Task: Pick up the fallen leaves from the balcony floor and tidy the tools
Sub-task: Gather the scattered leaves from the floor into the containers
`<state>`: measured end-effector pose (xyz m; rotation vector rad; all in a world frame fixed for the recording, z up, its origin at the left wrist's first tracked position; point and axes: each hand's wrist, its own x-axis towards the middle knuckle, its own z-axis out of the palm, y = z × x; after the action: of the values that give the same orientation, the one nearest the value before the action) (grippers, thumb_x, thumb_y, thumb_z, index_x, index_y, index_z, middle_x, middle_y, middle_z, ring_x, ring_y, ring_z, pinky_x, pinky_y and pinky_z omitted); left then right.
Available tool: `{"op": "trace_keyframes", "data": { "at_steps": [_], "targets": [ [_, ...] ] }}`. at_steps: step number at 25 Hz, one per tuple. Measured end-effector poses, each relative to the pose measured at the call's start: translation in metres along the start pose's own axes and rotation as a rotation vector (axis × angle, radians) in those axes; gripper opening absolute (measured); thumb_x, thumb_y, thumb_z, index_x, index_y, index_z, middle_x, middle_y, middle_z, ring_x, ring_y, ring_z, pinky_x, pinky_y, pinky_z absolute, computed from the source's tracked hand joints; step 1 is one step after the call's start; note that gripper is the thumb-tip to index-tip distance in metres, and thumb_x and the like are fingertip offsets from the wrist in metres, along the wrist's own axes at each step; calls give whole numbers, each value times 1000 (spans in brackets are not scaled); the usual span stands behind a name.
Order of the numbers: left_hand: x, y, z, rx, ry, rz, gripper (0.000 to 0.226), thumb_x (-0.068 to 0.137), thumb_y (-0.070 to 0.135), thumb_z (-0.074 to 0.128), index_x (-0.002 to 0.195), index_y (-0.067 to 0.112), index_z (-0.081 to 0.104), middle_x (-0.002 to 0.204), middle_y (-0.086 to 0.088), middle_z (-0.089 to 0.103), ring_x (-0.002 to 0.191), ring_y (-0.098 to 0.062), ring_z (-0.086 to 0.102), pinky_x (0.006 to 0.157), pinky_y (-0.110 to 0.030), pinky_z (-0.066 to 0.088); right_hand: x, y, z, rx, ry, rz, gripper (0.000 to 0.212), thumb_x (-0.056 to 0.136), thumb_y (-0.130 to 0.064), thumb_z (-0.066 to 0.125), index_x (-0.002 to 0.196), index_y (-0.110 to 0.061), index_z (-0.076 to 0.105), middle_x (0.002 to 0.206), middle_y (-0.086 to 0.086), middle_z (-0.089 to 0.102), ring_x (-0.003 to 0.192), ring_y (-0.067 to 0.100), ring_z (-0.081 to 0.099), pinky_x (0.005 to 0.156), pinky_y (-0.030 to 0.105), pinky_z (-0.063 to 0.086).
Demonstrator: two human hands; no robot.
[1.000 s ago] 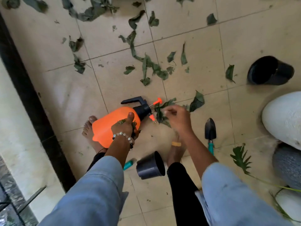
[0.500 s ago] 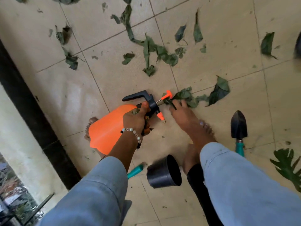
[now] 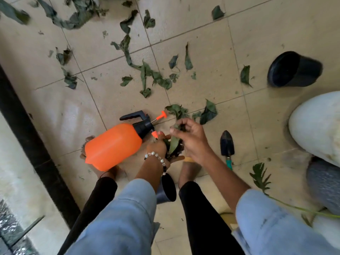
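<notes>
Head view puts my two hands close together at centre. My left hand (image 3: 158,146), wearing a bead bracelet (image 3: 158,159), is cupped round a bunch of gathered leaves (image 3: 173,144), its grip closed on them. My right hand (image 3: 191,138) sits just above, fingertips pinching a small leaf piece (image 3: 177,126) over that bunch. Touching my left hand, the orange spray bottle (image 3: 114,146) lies on its side on the tiled floor (image 3: 211,43), nozzle toward my hands. Right of my right hand a black trowel (image 3: 227,146) lies flat. More fallen leaves (image 3: 147,74) are scattered across the tiles beyond, two of them just past my fingers (image 3: 207,113). One black pot (image 3: 166,188) lies tipped between my legs, another (image 3: 294,69) on its side far right.
</notes>
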<state>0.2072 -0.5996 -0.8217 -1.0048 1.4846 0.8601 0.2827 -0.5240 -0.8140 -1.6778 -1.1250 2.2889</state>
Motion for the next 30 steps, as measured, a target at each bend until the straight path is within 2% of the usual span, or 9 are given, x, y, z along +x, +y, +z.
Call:
{"op": "trace_keyframes", "data": {
  "at_steps": [3, 5, 10, 13, 15, 18, 21, 26, 30],
  "targets": [
    [-29, -8, 21, -71, -62, -17, 61, 93, 57, 47, 129, 8, 57, 79, -9, 73, 80, -25, 68, 64, -34, 55, -32, 11, 3, -353, 80, -226, 25, 84, -8, 68, 105, -19, 60, 100, -3, 67, 91, 7, 62, 81, 15, 47],
    [-34, -6, 24, -83, -67, -11, 59, 95, 59, 40, 97, 5, 63, 55, -6, 65, 68, -21, 61, 65, -29, 49, -40, 10, 2, -519, 71, -298, 24, 89, -13, 61, 114, -14, 61, 107, 1, 67, 95, 8, 61, 80, 8, 41],
    [-26, 10, 24, -120, -118, -4, 70, 82, 74, 44, 88, 7, 61, 84, -12, 64, 86, -26, 63, 92, -40, 50, -37, 16, -5, -998, 55, -405, 54, 90, -54, 29, 110, -18, 63, 135, 3, 50, 121, 25, 37, 97, 42, 32],
    [-14, 10, 24, -105, -24, 69, 46, 86, 54, 60, 81, 9, 59, 76, -9, 60, 59, -21, 61, 64, -36, 56, -33, 18, -17, -1158, -89, -336, 60, 87, -68, 20, 109, -32, 63, 156, -4, 15, 138, 19, 8, 103, 42, 10],
    [-8, 7, 26, -111, 48, 125, 36, 89, 40, 65, 77, 8, 55, 69, -6, 60, 47, -19, 58, 52, -30, 54, -24, 5, -27, -897, -212, -162, 63, 84, -72, 25, 111, -34, 68, 154, -14, 23, 138, 8, 10, 108, 40, 6],
    [1, 7, 24, -75, 128, 105, 36, 88, 36, 67, 70, 9, 54, 56, -5, 57, 31, -12, 48, 38, -19, 43, 5, -12, -54, -329, 71, 20, 39, 94, -45, 50, 102, -15, 73, 114, -11, 66, 119, 7, 51, 108, 41, 35],
    [13, 12, 19, 56, 171, 164, 33, 85, 34, 72, 68, 9, 58, 61, -7, 57, 30, -10, 43, 35, -16, 36, 51, -4, -94, -667, 486, 41, 23, 91, -22, 62, 108, -6, 66, 114, 15, 63, 109, 32, 58, 83, 31, 45],
    [32, 15, 12, 160, 188, 237, 35, 84, 29, 73, 60, 9, 57, 49, -5, 55, 31, -13, 38, 36, -15, 29, 117, 28, -103, -1065, 465, 110, 75, 88, -31, 66, 144, -4, 25, 139, 23, 35, 121, 41, 43, 95, 42, 43],
    [53, 20, 11, 247, 166, 271, 35, 84, 33, 72, 65, 7, 59, 57, -6, 55, 33, -13, 39, 35, -14, 29, 139, 47, -104, -1257, 524, -57, 48, 91, -20, 63, 129, 3, 45, 126, 25, 50, 112, 37, 51, 88, 38, 45]
  ]
}}
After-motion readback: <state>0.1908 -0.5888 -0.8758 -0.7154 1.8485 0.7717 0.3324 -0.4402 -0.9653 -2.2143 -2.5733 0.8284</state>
